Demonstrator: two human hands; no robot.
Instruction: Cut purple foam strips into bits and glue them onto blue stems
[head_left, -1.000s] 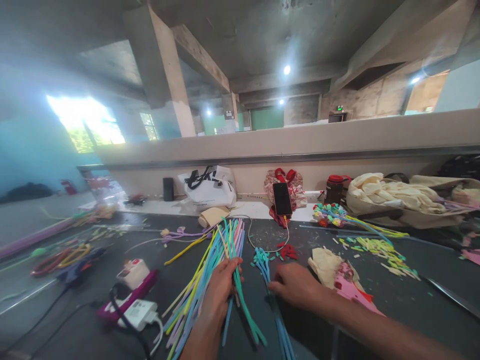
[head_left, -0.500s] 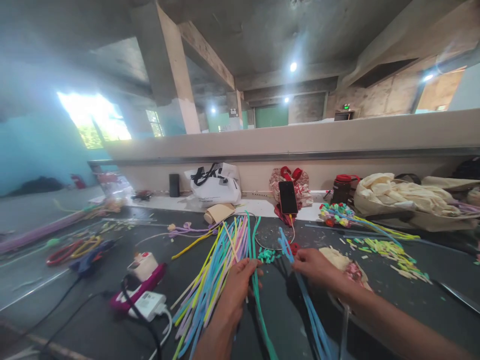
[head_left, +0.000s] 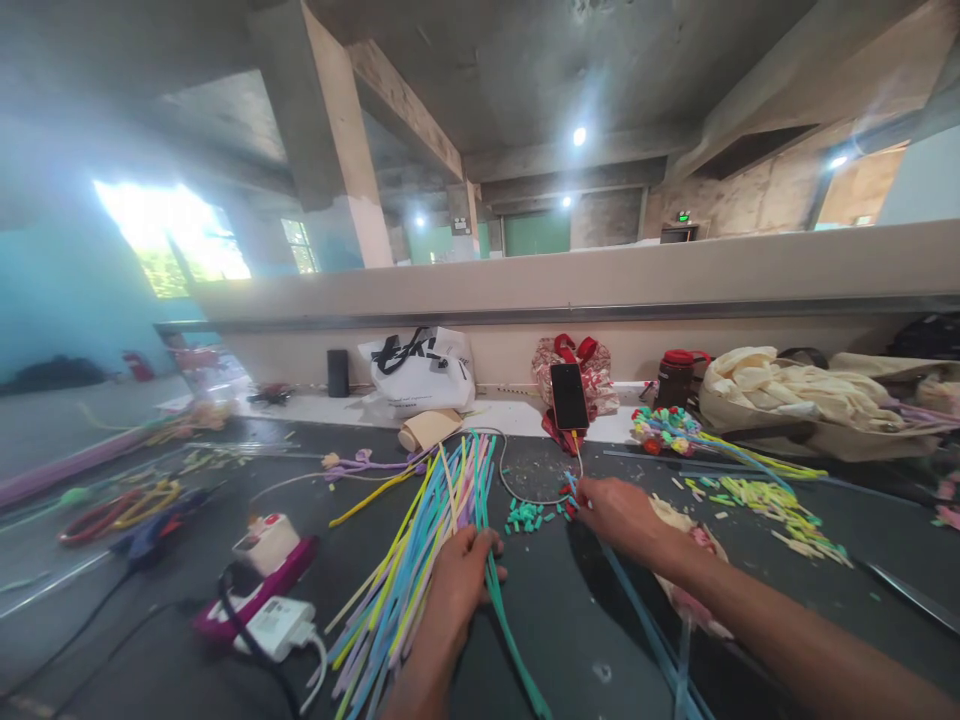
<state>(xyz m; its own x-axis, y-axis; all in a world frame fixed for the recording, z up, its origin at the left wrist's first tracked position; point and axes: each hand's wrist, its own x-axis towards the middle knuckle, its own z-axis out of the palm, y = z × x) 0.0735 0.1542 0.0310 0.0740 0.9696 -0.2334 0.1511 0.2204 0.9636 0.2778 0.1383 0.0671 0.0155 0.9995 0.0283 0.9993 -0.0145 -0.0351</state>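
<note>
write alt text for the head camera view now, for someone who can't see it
A person's left hand holds green strips at the edge of a multicoloured bundle, while the right hand holds blue strips over a dark table. Green snippets lie between the hands; beyond, a phone stands before a patterned bag.

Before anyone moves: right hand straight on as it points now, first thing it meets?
Likely the pale cable looping from the phone; it lies just ahead of the right hand, possibly touching, depth unclear. Beyond it, the bundle of coloured strips.
</note>
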